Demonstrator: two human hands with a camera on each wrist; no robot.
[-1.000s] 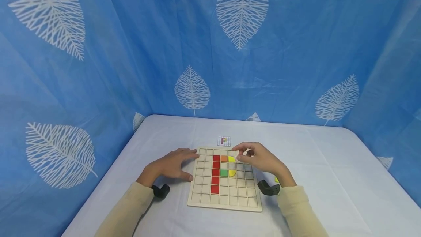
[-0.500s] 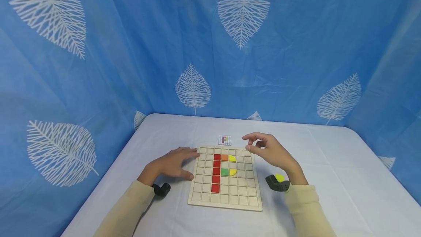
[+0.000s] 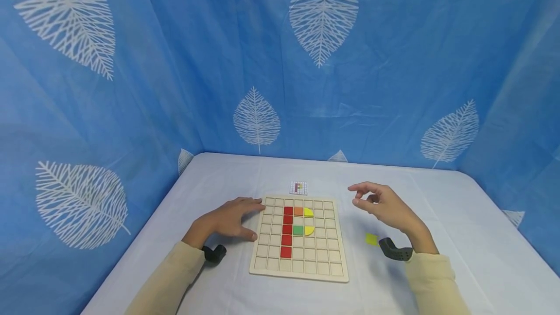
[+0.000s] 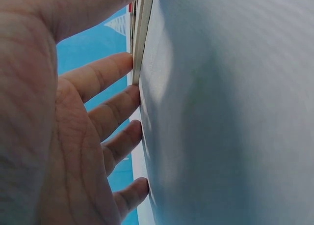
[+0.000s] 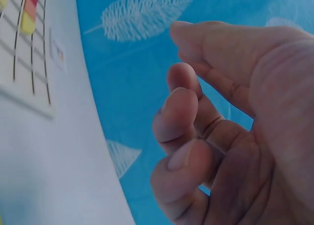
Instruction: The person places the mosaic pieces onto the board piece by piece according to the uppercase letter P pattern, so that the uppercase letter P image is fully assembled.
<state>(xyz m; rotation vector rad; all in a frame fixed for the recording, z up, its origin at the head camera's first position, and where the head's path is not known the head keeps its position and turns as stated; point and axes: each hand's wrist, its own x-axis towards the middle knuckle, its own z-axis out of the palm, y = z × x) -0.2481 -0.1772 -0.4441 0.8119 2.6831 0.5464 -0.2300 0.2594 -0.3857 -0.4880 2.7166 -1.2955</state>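
A wooden grid board (image 3: 321,269) lies on the table with a column of red square tiles (image 3: 287,229). Beside that column sit an orange tile (image 3: 298,211) and a green tile (image 3: 298,230), each with a yellow rounded tile, upper (image 3: 308,212) and lower (image 3: 309,231), to its right. My left hand (image 3: 229,218) rests at the board's left edge, fingers spread; in the left wrist view fingertips touch the edge and the cloth. Off the board's right side hovers my right hand (image 3: 391,210). Its fingers are loosely bent and hold nothing, as the right wrist view confirms.
Behind the board lies a small printed card (image 3: 298,188) with a coloured grid pattern. A yellow piece (image 3: 371,239) lies on the white tablecloth (image 3: 463,237) near my right wrist. A blue curtain (image 3: 385,62) with white leaves surrounds the table's back and sides.
My right hand has moved from over the board's upper right part out to the right, uncovering the board's corner and the yellow piece. The left hand has stayed in place.
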